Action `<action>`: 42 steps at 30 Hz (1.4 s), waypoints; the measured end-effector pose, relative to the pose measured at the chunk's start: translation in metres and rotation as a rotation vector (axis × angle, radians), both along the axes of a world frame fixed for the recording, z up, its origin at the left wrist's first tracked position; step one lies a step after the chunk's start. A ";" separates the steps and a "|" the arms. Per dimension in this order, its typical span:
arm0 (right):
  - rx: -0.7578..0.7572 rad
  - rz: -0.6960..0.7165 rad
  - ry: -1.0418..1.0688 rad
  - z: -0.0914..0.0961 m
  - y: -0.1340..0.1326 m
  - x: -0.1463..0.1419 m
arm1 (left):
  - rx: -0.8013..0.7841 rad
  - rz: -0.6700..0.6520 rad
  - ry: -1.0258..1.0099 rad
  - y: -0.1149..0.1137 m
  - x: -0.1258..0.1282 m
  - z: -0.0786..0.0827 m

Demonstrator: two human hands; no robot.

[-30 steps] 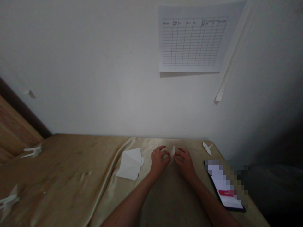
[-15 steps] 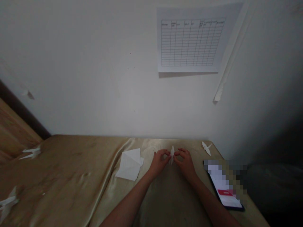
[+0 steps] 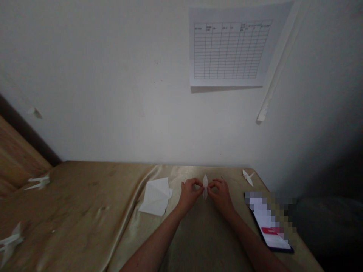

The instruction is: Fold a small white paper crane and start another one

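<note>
Between my two hands is a small folded white paper piece (image 3: 205, 182), long and narrow, with its points toward and away from me. My left hand (image 3: 192, 192) pinches its left side between thumb and forefinger. On the opposite side, my right hand (image 3: 219, 192) pinches it in the same way. Left of my hands lie white paper sheets (image 3: 155, 197) with crease lines. A finished-looking white paper crane (image 3: 247, 177) rests near the table's back right corner.
A phone (image 3: 268, 223) with its screen lit lies right of my right forearm. Two more folded paper cranes, one farther back (image 3: 40, 182) and one nearer (image 3: 13, 241), sit at the left on the gold tablecloth (image 3: 85, 211). A wall (image 3: 113, 94) with a printed table sheet (image 3: 231, 49) rises behind.
The folded paper has turned slightly and looks a little wider between my fingers. Both hands keep their pinch and have barely shifted.
</note>
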State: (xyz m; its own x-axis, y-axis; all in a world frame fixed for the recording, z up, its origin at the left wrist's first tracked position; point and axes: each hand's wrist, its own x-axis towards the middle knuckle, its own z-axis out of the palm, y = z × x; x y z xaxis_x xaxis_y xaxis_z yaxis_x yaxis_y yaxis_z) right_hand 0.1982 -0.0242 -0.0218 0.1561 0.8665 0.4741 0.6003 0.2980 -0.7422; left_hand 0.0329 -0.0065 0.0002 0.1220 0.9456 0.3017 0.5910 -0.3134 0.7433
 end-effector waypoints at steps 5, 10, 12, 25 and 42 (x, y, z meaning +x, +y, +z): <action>-0.063 -0.018 -0.014 0.000 -0.001 0.000 | -0.099 -0.018 0.026 -0.003 0.001 0.008; -0.041 -0.030 -0.031 0.000 -0.001 0.001 | -0.116 -0.016 0.015 -0.004 0.001 0.011; -0.036 -0.019 -0.035 0.000 -0.001 0.001 | -0.115 -0.012 0.008 -0.004 0.000 0.010; -0.158 0.018 -0.305 0.003 -0.004 -0.004 | -0.158 -0.020 0.136 -0.009 0.000 0.008; -0.177 -0.076 -0.521 0.001 -0.009 -0.005 | -0.055 0.027 0.370 -0.006 -0.003 -0.007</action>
